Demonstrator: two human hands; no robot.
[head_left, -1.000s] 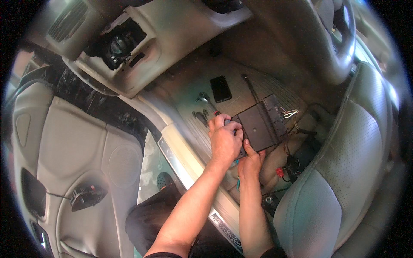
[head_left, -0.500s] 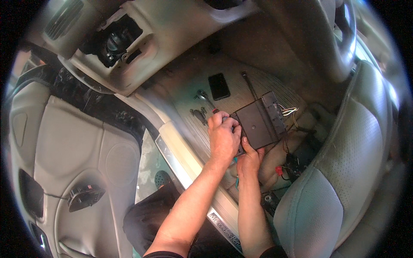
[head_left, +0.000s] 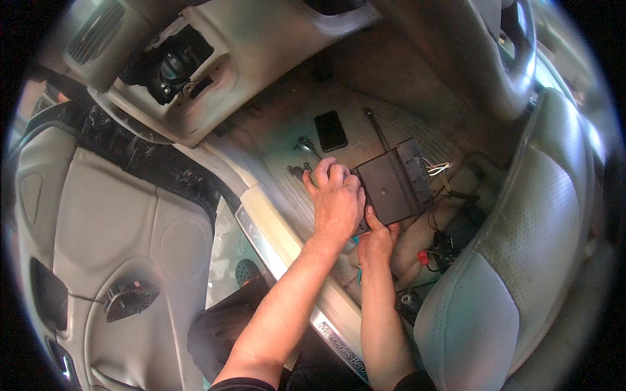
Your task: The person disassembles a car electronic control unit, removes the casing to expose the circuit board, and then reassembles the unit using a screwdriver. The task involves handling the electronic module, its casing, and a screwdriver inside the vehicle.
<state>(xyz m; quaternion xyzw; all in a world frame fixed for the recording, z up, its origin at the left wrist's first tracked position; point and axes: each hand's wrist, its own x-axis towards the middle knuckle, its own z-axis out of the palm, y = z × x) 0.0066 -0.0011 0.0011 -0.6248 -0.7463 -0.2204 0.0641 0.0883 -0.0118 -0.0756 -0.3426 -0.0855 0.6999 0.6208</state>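
Observation:
A flat black electronic module (head_left: 389,192) lies tilted over the car's floor, with pale wires (head_left: 437,167) coming out of its far-right end. My right hand (head_left: 378,240) holds its near edge, thumb on top and fingers underneath. My left hand (head_left: 337,201) bends over the module's left edge with its fingers curled. Whatever those fingers grip is hidden under the hand. Just beyond the left hand lie a ratchet wrench (head_left: 305,144) and a small dark part (head_left: 297,173), partly covered by the fingers.
On the footwell mat are a black phone (head_left: 330,131) and a dark rod-shaped tool (head_left: 377,130). A red connector (head_left: 422,257) and dark wiring sit beside the grey seat (head_left: 502,260). The door sill (head_left: 287,260) runs under my forearms; the door panel (head_left: 124,215) stands open at left.
My left hand has rolled over and its fingers have shifted; the red-ended tool handle that showed between them is now out of sight. The right hand and module stay nearly in place.

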